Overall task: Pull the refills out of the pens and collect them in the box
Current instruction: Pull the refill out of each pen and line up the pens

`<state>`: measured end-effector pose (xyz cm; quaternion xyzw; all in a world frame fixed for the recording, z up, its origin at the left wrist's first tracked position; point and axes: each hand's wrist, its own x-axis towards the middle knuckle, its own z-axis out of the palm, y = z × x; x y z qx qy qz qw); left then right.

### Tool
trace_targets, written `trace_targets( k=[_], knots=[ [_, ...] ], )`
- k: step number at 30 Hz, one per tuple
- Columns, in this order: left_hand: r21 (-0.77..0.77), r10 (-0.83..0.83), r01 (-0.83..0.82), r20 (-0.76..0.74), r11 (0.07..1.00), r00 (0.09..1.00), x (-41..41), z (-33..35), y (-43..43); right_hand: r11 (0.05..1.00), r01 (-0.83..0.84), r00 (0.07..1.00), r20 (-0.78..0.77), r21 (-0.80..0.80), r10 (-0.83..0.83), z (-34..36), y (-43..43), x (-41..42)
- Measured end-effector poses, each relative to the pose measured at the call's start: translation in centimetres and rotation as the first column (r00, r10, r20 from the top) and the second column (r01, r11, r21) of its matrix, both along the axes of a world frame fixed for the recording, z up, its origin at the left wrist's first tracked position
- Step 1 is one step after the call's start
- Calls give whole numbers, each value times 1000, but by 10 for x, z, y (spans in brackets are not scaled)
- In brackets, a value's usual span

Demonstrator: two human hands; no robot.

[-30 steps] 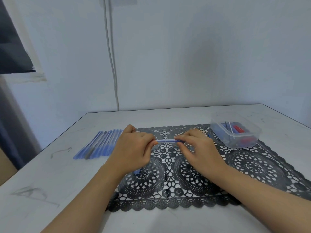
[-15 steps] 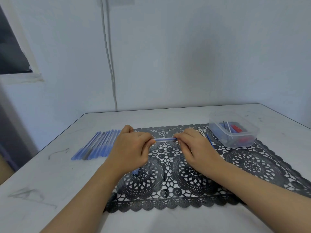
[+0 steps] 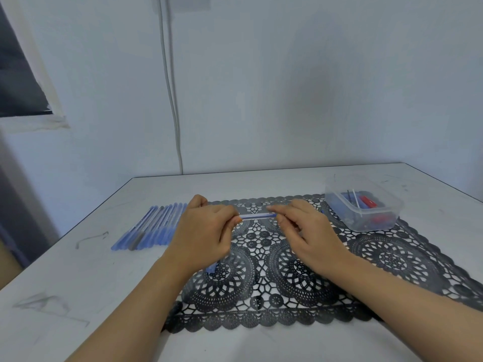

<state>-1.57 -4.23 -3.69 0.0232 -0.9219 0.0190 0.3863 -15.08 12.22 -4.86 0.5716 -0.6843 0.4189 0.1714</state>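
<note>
While your left hand [image 3: 203, 231] and right hand [image 3: 308, 231] each pinch one end of a slim, translucent blue pen [image 3: 257, 216], you hold it level over the black lace placemat [image 3: 392, 257]. A row of matching pens [image 3: 154, 228] lies side by side on the smooth white table [image 3: 78, 283], left of the mat. The clear plastic box [image 3: 373, 222] sits at the mat's far right corner, holding thin refills [image 3: 356, 202]. A small blue piece [image 3: 211, 269] peeks out beneath your left wrist.
</note>
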Motion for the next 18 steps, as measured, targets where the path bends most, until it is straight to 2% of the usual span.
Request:
trace_targets(
  k=[5,8,11,15,18],
  knots=[
    [16,11,-10,-40,1000,999,0,1,1,999,42,997,67,0,-41,-1,2,0],
    [20,18,-16,-63,1000,998,0,2,0,994,103,982,157,42,-108,-1,1,-2],
    [16,24,-23,-74,1000,997,1,3,0,978,165,966,179,131,-186,0,0,-6],
    [17,29,-28,-72,999,997,2,2,0,949,141,980,97,283,-175,-2,-3,-8],
    [20,31,-30,-66,999,997,1,2,0,936,144,987,25,321,-160,-6,-4,-10]
  ],
)
